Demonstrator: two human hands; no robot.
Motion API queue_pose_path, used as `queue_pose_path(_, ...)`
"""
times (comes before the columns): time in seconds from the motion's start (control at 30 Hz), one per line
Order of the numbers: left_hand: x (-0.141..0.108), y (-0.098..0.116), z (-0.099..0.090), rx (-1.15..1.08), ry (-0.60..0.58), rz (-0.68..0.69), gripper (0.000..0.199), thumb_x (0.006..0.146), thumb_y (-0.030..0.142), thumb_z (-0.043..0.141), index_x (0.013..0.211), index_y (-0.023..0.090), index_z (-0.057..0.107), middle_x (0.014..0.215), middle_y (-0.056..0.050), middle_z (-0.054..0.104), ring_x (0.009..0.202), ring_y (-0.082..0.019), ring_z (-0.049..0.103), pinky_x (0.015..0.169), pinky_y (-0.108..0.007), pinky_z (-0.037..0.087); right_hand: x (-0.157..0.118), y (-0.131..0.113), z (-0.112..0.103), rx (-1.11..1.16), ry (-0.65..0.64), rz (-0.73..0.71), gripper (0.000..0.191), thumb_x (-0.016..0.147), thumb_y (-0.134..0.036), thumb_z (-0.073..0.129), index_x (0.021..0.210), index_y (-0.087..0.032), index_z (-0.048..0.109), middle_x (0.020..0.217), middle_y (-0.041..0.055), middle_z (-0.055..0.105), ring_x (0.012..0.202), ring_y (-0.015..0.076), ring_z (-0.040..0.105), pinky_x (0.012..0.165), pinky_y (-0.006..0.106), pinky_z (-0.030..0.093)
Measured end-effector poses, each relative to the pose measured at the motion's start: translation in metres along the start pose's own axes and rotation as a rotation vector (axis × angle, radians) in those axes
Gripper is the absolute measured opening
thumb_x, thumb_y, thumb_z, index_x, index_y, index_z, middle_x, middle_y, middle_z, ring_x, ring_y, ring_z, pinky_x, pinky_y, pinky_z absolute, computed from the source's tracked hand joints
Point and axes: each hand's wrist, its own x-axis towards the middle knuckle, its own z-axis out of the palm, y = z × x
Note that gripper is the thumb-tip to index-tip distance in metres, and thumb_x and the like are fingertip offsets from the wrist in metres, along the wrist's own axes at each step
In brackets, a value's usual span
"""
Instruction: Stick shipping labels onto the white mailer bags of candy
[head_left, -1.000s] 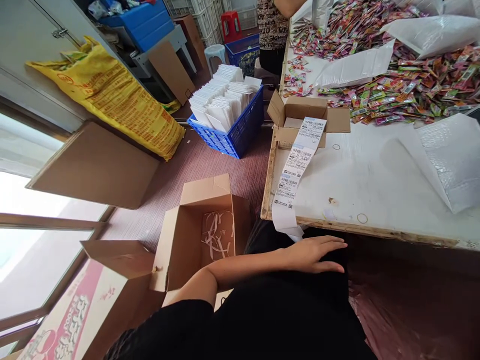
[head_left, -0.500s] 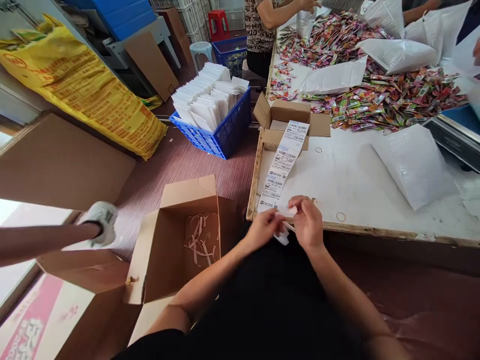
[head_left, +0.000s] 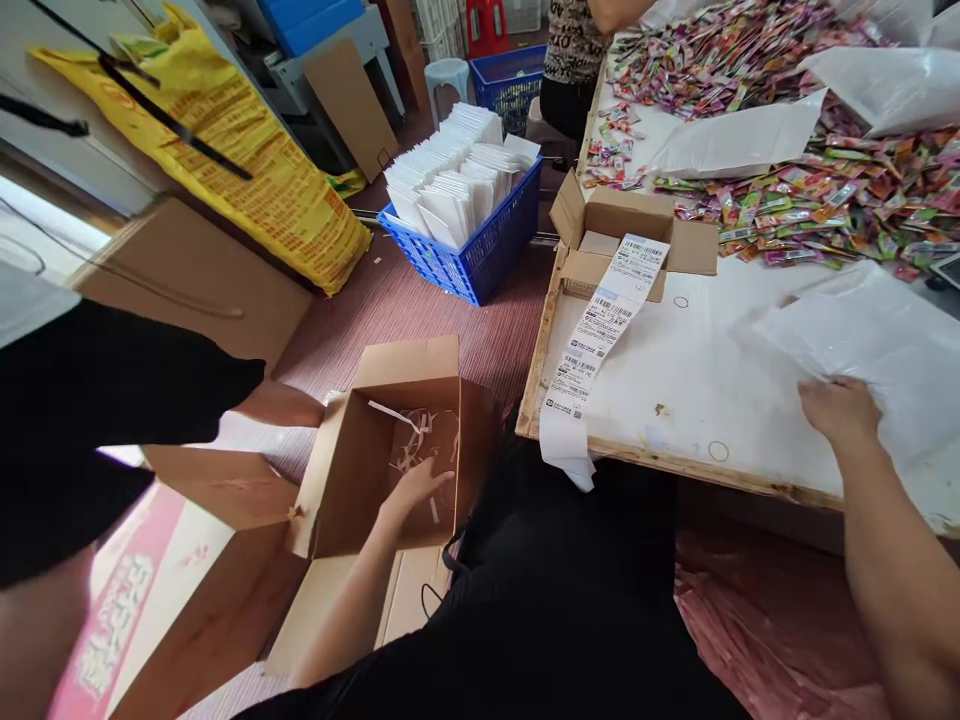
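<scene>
My left hand (head_left: 418, 487) reaches over the open cardboard box (head_left: 352, 510) with its fingers stretched out and nothing visible in them. Thin paper strips (head_left: 420, 440) lie in that box, below and around the hand. On the table's right side, my right hand (head_left: 841, 408) grips the near edge of a filled white mailing bag (head_left: 892, 340); its fingertips are partly hidden by the plastic. A strip of printed shipping labels (head_left: 596, 325) runs from a small carton (head_left: 622, 210) down over the table's front edge, its white end hanging free.
A blue basket (head_left: 499, 235) full of white envelopes stands on the floor left of the table (head_left: 667, 370). Small colourful packets (head_left: 795, 200) are heaped at the back, with another white bag (head_left: 739, 135) on them. A person's leg (head_left: 281, 405) is at left, behind a pink-and-white box (head_left: 180, 580).
My hands have parted from the label strip's end: the left moved down-left over the box, the right moved right onto the mailing bag. A person at left has come closer, and the view has shifted.
</scene>
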Motion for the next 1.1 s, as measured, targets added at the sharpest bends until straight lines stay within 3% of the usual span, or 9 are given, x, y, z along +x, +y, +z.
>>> queue_pose_path(0.13, -0.026, 0.062, -0.013, -0.165, -0.125, 0.358, 0.038, 0.09, 0.046, 0.047, 0.078, 0.016, 0.066, 0.084, -0.01, 0.073, 0.082, -0.025, 0.07, 0.074, -0.031, 0.049, -0.08, -0.021, -0.03, 0.241, 0.05, -0.014, 0.035, 0.088, -0.042, 0.046, 0.09, -0.018, 0.071, 0.109, 0.0154, 0.069, 0.105, 0.0246, 0.061, 0.085, 0.035, 0.048)
queue_pose_path(0.23, -0.04, 0.119, -0.035, -0.406, -0.273, 0.613, 0.038, 0.089, 0.049, 0.05, 0.076, 0.017, 0.064, 0.076, -0.005, 0.071, 0.072, -0.019, 0.067, 0.069, -0.028, 0.05, -0.132, -0.036, -0.057, 0.422, 0.184, -0.084, 0.038, 0.089, -0.051, 0.047, 0.095, -0.021, 0.07, 0.112, 0.0116, 0.072, 0.106, 0.0258, 0.065, 0.099, 0.04, 0.046)
queue_pose_path(0.33, -0.046, 0.192, -0.04, -0.472, -0.15, 0.851, 0.037, 0.092, 0.049, 0.049, 0.081, 0.017, 0.064, 0.079, -0.005, 0.07, 0.071, -0.016, 0.066, 0.072, -0.028, 0.05, -0.154, -0.044, -0.062, 0.435, 0.214, -0.045, 0.039, 0.09, -0.052, 0.045, 0.094, -0.021, 0.069, 0.114, 0.0114, 0.072, 0.111, 0.0274, 0.065, 0.105, 0.046, 0.042)
queue_pose_path(0.43, -0.041, 0.268, -0.019, -0.404, 0.044, 0.987, 0.045, 0.088, 0.053, 0.059, 0.115, 0.017, 0.059, 0.111, -0.011, 0.071, 0.088, -0.021, 0.068, 0.082, -0.033, 0.05, -0.154, -0.047, -0.057, 0.434, 0.154, 0.043, 0.037, 0.089, -0.047, 0.046, 0.091, -0.018, 0.068, 0.118, 0.0159, 0.069, 0.123, 0.03, 0.059, 0.105, 0.048, 0.042)
queue_pose_path(0.6, -0.019, 0.344, 0.014, -0.291, 0.173, 0.852, 0.053, 0.087, 0.039, 0.06, 0.125, 0.007, 0.043, 0.108, -0.024, 0.068, 0.099, -0.036, 0.068, 0.084, -0.044, 0.05, -0.164, -0.09, -0.088, 0.361, 0.451, 0.16, 0.031, 0.087, -0.04, 0.056, 0.091, -0.013, 0.071, 0.115, 0.0238, 0.065, 0.117, 0.0344, 0.059, 0.101, 0.05, 0.043)
queue_pose_path(0.67, -0.014, 0.348, 0.015, -0.361, 0.162, 0.816, 0.042, 0.085, 0.02, 0.056, 0.123, 0.009, 0.044, 0.099, -0.02, 0.07, 0.091, -0.032, 0.07, 0.082, -0.041, 0.051, -0.176, -0.128, -0.108, 0.442, 0.466, 0.077, 0.028, 0.092, -0.036, 0.053, 0.096, -0.015, 0.07, 0.102, 0.0186, 0.069, 0.104, 0.0292, 0.064, 0.096, 0.045, 0.047)
queue_pose_path(0.83, -0.036, 0.316, 0.014, -0.662, -0.127, 0.863, 0.035, 0.085, 0.016, 0.05, 0.118, 0.018, 0.04, 0.067, 0.003, 0.062, 0.052, -0.018, 0.066, 0.059, -0.028, 0.051, -0.187, -0.199, -0.109, 0.605, -0.094, -0.097, 0.042, 0.098, -0.038, 0.04, 0.127, -0.015, 0.058, 0.113, 0.0163, 0.068, 0.102, 0.0282, 0.064, 0.087, 0.043, 0.051)
queue_pose_path(0.93, -0.055, 0.286, 0.023, -0.758, -0.16, 0.851, 0.029, 0.086, 0.018, 0.051, 0.112, 0.022, 0.039, 0.068, 0.005, 0.06, 0.05, -0.016, 0.066, 0.052, -0.023, 0.047, -0.18, -0.203, -0.088, 0.502, -0.146, 0.013, 0.049, 0.092, -0.054, 0.045, 0.112, -0.013, 0.063, 0.1, 0.0177, 0.069, 0.094, 0.0336, 0.064, 0.083, 0.048, 0.05)
queue_pose_path(1.1, -0.065, 0.249, 0.038, -0.862, -0.128, 0.763, 0.025, 0.086, 0.015, 0.051, 0.105, 0.022, 0.036, 0.069, 0.006, 0.061, 0.049, -0.013, 0.065, 0.048, -0.019, 0.046, -0.169, -0.199, -0.065, 0.598, -0.211, -0.079, 0.043, 0.085, -0.062, 0.051, 0.086, -0.02, 0.062, 0.08, 0.0108, 0.066, 0.081, 0.0294, 0.062, 0.082, 0.047, 0.05)
